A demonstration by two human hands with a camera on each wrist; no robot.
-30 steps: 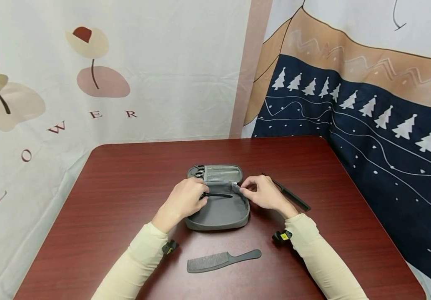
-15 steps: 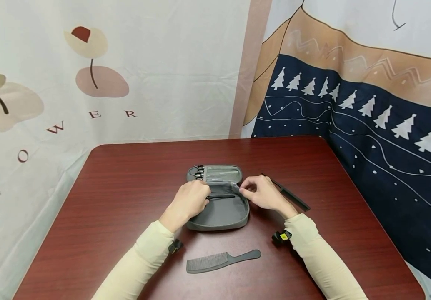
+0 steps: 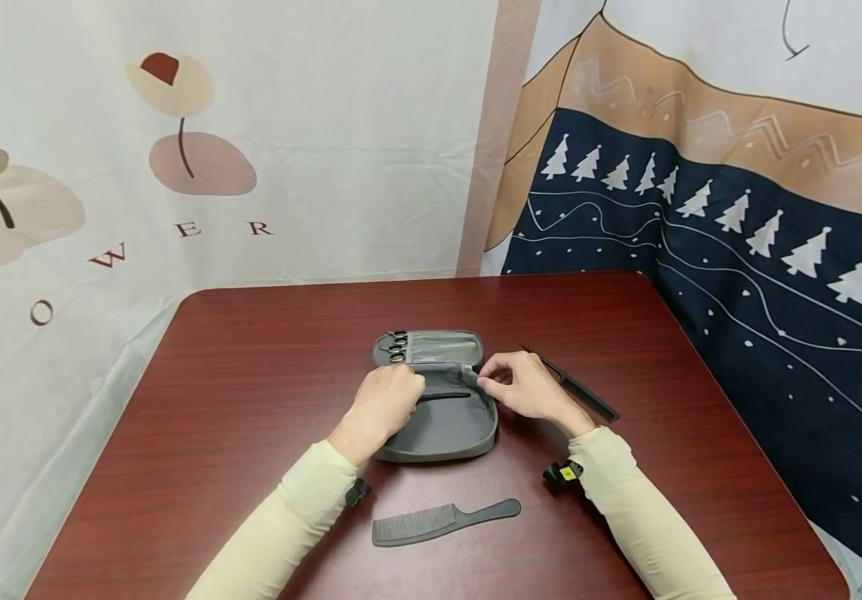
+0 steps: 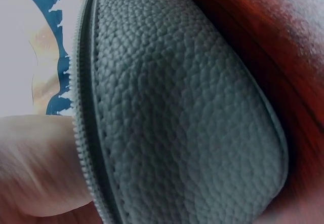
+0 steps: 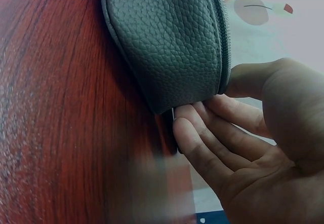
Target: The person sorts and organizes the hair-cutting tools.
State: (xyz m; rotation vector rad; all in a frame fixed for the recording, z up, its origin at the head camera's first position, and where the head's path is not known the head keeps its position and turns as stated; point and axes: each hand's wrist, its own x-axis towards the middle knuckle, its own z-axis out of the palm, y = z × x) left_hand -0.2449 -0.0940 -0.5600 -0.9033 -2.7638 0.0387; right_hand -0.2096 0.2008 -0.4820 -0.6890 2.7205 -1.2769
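Left hand (image 3: 382,408) shifted right, black tool (image 3: 446,396) lower in grey case (image 3: 437,456) between hands; right hand (image 3: 527,387) unmoved, pinching case rim. Left grip hidden, couldn't tell. Work looked partway: scissors (image 3: 398,349) in lid (image 3: 442,346) beyond hands; grey comb (image 3: 431,525) nearer wearer, black comb (image 3: 586,396) beside right hand, both outside.

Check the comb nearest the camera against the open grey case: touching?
Apart. The head view shows it: a bare strip of red table lies between the comb and the front edge of the grey case.
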